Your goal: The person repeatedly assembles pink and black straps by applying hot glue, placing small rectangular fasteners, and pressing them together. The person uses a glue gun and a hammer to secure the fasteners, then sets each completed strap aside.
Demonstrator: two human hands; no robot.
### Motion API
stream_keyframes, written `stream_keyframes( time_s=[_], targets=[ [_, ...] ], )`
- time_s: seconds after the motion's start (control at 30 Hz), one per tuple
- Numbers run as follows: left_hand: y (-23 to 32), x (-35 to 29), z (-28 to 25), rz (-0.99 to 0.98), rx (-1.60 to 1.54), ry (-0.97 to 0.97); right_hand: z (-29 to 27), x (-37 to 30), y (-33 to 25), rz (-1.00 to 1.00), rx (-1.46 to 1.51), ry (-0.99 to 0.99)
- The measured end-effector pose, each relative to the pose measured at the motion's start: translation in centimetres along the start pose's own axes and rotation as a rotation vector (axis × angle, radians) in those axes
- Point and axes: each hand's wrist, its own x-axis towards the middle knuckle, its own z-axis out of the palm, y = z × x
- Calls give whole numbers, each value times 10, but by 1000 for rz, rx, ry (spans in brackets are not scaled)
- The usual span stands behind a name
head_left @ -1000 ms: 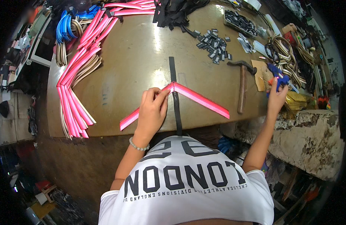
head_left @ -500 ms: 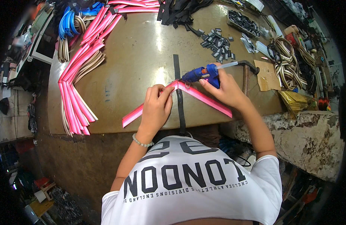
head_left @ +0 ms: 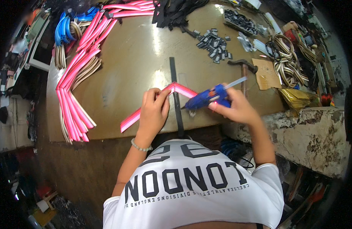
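My left hand (head_left: 154, 110) pinches a bent pink strip (head_left: 131, 120) near its peak, fingertips closed on its edge. The strip makes an upside-down V across the table and lies over a long black strap (head_left: 173, 70) that runs toward my body. In my right hand (head_left: 237, 105) is a blue hot glue gun (head_left: 204, 98) with a clear glue stick (head_left: 235, 81) poking out of its back. Its nozzle points left, close to the near stretch of the black strap. The gun and my hand hide the right arm of the pink strip.
Bundled pink strips (head_left: 75, 76) lie along the table's left side, beside blue coils (head_left: 64, 30). Black straps (head_left: 176, 13) and small black-and-grey pieces (head_left: 215, 45) sit at the back. To the right are a hammer (head_left: 243, 74), cardboard (head_left: 265, 73) and coiled cream-brown strips (head_left: 288, 63).
The glue gun in my right hand has come away from the strip's peak, nearer to me and down along the black strap. My left hand keeps its hold; the whole view has shifted slightly.
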Motion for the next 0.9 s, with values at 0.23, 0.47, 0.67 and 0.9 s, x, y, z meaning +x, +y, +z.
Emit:
stream_keyframes(
  time_s=[0.23, 0.47, 0.67, 0.9],
  targets=[
    [5, 1, -2, -52, -11, -37, -87, -38, 98, 352, -404, 1297],
    [7, 4, -4, -31, 4, -38, -110, -64, 60, 734, -774, 747],
    [7, 2, -5, -18, -16, -28, -145, 112, 117, -51, -664, 872],
    [5, 1, -6, -20, -64, 4, -155, 159, 169, 167, -763, 717]
  ],
)
